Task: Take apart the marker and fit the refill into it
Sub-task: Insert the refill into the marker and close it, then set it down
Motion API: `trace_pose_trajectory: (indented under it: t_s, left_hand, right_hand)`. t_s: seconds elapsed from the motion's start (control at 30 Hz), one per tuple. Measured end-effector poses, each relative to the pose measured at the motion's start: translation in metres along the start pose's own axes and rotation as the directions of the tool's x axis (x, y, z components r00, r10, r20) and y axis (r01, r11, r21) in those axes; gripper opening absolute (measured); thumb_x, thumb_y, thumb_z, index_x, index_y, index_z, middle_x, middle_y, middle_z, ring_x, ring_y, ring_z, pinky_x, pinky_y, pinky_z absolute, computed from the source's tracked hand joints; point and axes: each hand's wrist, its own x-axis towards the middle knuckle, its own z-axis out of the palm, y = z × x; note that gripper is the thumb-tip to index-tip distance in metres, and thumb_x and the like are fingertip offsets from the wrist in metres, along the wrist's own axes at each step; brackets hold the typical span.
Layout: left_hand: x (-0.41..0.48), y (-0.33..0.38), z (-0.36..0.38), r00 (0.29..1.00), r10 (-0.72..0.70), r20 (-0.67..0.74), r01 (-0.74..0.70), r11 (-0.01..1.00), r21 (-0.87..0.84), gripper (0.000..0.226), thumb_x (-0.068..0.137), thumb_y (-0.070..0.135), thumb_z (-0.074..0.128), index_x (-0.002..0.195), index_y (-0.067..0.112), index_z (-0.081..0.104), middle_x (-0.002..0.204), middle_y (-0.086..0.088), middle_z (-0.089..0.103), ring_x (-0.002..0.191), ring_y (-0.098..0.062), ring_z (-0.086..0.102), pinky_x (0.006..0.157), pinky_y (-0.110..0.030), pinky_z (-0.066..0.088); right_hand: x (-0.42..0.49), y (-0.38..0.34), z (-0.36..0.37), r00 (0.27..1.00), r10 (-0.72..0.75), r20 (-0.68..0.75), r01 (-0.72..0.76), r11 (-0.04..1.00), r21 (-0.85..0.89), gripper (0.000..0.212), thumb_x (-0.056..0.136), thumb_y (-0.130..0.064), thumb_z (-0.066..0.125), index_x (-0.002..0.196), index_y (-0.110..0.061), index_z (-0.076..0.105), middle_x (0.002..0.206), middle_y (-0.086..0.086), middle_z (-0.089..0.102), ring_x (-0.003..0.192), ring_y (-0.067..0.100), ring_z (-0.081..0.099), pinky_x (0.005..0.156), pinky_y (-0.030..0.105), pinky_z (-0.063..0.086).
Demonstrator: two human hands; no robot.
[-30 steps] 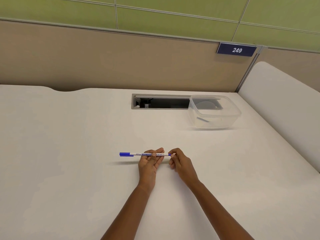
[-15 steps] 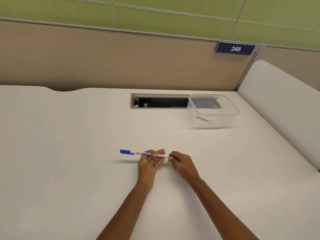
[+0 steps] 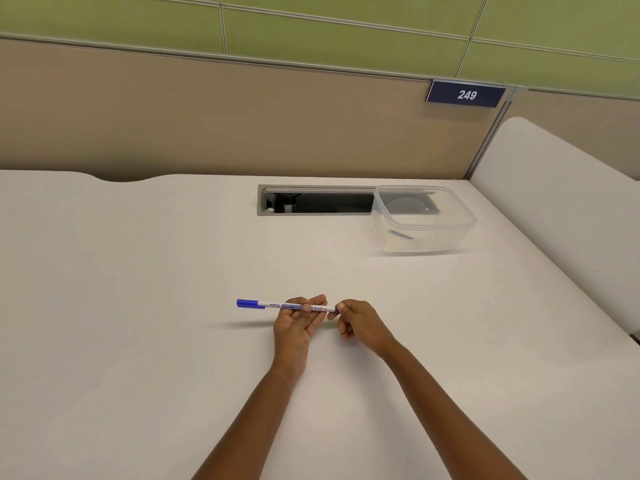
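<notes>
The marker [image 3: 273, 304] is held level above the white table [image 3: 138, 341], in the near middle of it, lying left to right with its shadow on the surface just below. Its blue cap [image 3: 247, 303] is on and sticks out to the left, clear of both hands; the white barrel carries blue lettering.

The left hand [image 3: 294, 330] grips the middle of the barrel, with the thumb laid over the front and the fingers curled up behind. The right hand [image 3: 360, 323] pinches the marker's right end between thumb and forefinger, its other fingers tucked in under the palm. The two hands are close together but not touching.

Well beyond them, at the far right of the table, stands a clear plastic box [image 3: 450, 237] without a lid. A thin dark piece [image 3: 401, 234] lies inside it; I cannot tell what it is. Just left of the box, a long dark slot [image 3: 318, 202] is cut into the tabletop. A tan partition [image 3: 207, 116] runs along the far edge, and a blue plate [image 3: 466, 94] marked 249 sits at its top right.
</notes>
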Motion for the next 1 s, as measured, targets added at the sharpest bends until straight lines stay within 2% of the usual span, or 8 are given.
trace_pose_trajectory:
  t_s: [0.1, 0.23, 0.37, 0.47, 0.57, 0.7, 0.87, 1.0]
  left_hand:
    - [0.000, 0.000, -0.001, 1.000, 0.003, 0.003, -0.003, 1.000, -0.008, 0.017, 0.093, 0.001, 0.038, 0.082, 0.010, 0.048, 0.079, -0.002, 0.076, 0.079, -0.012, 0.071, 0.070, -0.019, 0.057]
    - [0.001, -0.001, -0.001, 1.000, -0.006, 0.000, 0.006, 1.000, -0.011, 0.016, 0.093, 0.002, 0.038, 0.084, 0.010, 0.048, 0.080, -0.002, 0.076, 0.082, -0.012, 0.071, 0.071, -0.019, 0.057]
    - [0.000, 0.000, -0.001, 1.000, -0.019, -0.004, 0.019, 1.000, -0.018, 0.016, 0.093, 0.002, 0.039, 0.084, 0.010, 0.049, 0.079, -0.003, 0.076, 0.081, -0.012, 0.071, 0.070, -0.020, 0.057]
    - [0.000, 0.001, -0.001, 1.000, -0.029, -0.008, 0.029, 0.999, -0.032, 0.018, 0.094, 0.002, 0.038, 0.082, 0.011, 0.049, 0.079, -0.003, 0.076, 0.081, -0.013, 0.072, 0.068, -0.021, 0.057]
    - [0.000, 0.002, 0.000, 0.999, -0.043, 0.005, 0.044, 0.999, -0.021, 0.019, 0.094, 0.003, 0.037, 0.082, 0.011, 0.048, 0.078, -0.004, 0.076, 0.080, -0.013, 0.072, 0.068, -0.021, 0.058]
    - [-0.001, 0.005, 0.000, 0.998, -0.057, -0.001, 0.057, 0.998, -0.023, 0.019, 0.094, 0.002, 0.037, 0.081, 0.011, 0.047, 0.077, -0.004, 0.076, 0.078, -0.012, 0.072, 0.069, -0.021, 0.058]
    - [-0.002, 0.006, 0.000, 0.997, -0.073, -0.002, 0.073, 0.997, -0.011, 0.020, 0.094, 0.002, 0.037, 0.080, 0.012, 0.047, 0.081, -0.006, 0.075, 0.078, -0.012, 0.072, 0.068, -0.021, 0.058]
    - [-0.003, 0.006, 0.001, 0.997, -0.080, 0.000, 0.080, 0.997, -0.022, 0.019, 0.094, 0.003, 0.036, 0.081, 0.012, 0.047, 0.074, -0.003, 0.076, 0.076, -0.011, 0.072, 0.065, -0.019, 0.057]
  right_hand:
    - [-0.002, 0.007, 0.004, 0.993, -0.088, -0.084, 0.084, 0.995, -0.045, 0.027, 0.096, -0.008, 0.034, 0.082, -0.015, 0.056, 0.059, -0.001, 0.055, 0.043, -0.002, 0.049, 0.052, 0.017, 0.041]
    - [-0.006, 0.007, 0.004, 0.980, -0.183, -0.081, 0.163, 0.964, -0.211, 0.016, 0.091, -0.008, 0.045, 0.090, -0.018, 0.057, 0.072, -0.006, 0.056, 0.057, 0.001, 0.052, 0.057, 0.009, 0.041]
    - [-0.006, 0.008, 0.004, 0.951, -0.300, -0.080, 0.226, 0.847, -0.482, 0.019, 0.091, -0.004, 0.044, 0.100, -0.004, 0.060, 0.093, 0.010, 0.060, 0.079, 0.020, 0.054, 0.075, 0.028, 0.044]
    - [-0.008, 0.006, 0.003, 0.927, -0.372, -0.054, 0.278, 0.773, -0.570, 0.023, 0.089, -0.001, 0.042, 0.101, -0.003, 0.062, 0.098, 0.014, 0.062, 0.089, 0.025, 0.058, 0.077, 0.032, 0.044]
    - [-0.008, 0.007, 0.000, 0.930, -0.367, -0.026, 0.278, 0.748, -0.602, 0.022, 0.089, -0.001, 0.044, 0.100, -0.003, 0.063, 0.097, 0.015, 0.063, 0.089, 0.027, 0.057, 0.076, 0.032, 0.043]
    - [-0.007, 0.000, 0.000, 0.960, -0.280, -0.023, 0.231, 0.834, -0.502, 0.020, 0.087, -0.002, 0.044, 0.088, -0.005, 0.064, 0.080, 0.006, 0.058, 0.074, 0.017, 0.049, 0.069, 0.026, 0.036]
    - [-0.001, -0.019, -0.012, 0.992, -0.032, 0.120, 0.067, 0.954, -0.294, 0.032, 0.088, -0.008, 0.050, 0.058, -0.015, 0.058, 0.050, -0.005, 0.049, 0.047, 0.005, 0.041, 0.052, 0.018, 0.033]
    - [0.003, -0.019, -0.019, 0.970, 0.086, 0.226, -0.062, 0.992, -0.109, 0.035, 0.090, -0.012, 0.051, 0.057, -0.015, 0.060, 0.042, -0.010, 0.050, 0.040, 0.003, 0.042, 0.049, 0.016, 0.035]
